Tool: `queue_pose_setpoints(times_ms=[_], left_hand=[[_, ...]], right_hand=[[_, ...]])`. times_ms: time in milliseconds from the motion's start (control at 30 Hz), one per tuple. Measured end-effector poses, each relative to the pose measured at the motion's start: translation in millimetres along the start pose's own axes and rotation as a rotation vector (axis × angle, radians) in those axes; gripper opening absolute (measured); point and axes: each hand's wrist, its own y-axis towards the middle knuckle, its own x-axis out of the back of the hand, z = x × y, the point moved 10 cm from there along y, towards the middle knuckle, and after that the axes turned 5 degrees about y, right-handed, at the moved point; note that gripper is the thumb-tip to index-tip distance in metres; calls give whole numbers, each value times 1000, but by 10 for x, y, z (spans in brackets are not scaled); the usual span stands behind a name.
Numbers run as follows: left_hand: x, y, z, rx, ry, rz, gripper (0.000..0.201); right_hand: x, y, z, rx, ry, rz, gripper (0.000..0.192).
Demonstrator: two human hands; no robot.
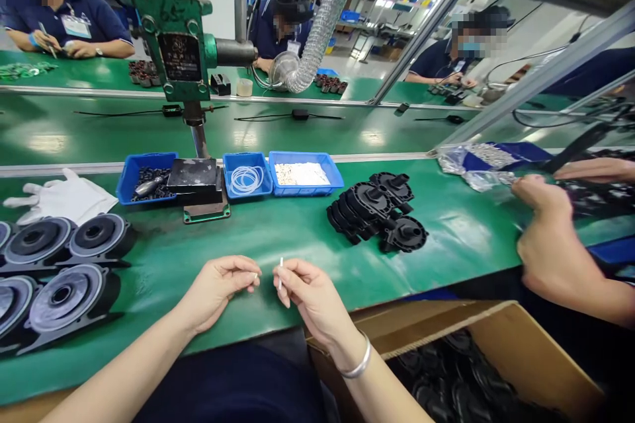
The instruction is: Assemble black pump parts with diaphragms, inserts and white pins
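Note:
My right hand pinches a thin white pin upright between thumb and fingers. Just to its left, my left hand has thumb and forefinger pressed together on a tiny pale piece, too small to name. Both hands hover over the green work surface near its front edge, a small gap between them. Ahead of them stand a blue bin of small white parts and a blue bin with coiled white rings. Black round plastic housings are stacked to the right of my hands.
At left lie several round black housings with pale rings and white gloves. A green press rises over a black block, beside a bin of black parts. A cardboard box sits below right. A co-worker's arms reach in.

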Motion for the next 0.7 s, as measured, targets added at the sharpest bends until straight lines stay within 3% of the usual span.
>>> queue_pose_setpoints(times_ms=[200,533,600,700], left_hand=[[-5,-11,200,161,-200,-20,25],[-20,-25,219,166,-224,-2,22],[-5,-26,241,175,-235,-9,24],[16,-24,262,186,-243,-18,24]], right_hand=[[-153,25,108,94,12,16,20],[-173,-16,144,210,-192,-24,16],[-192,-61,226,306,-307,-34,12],[-318,-206,440,569,-587,-31,5]])
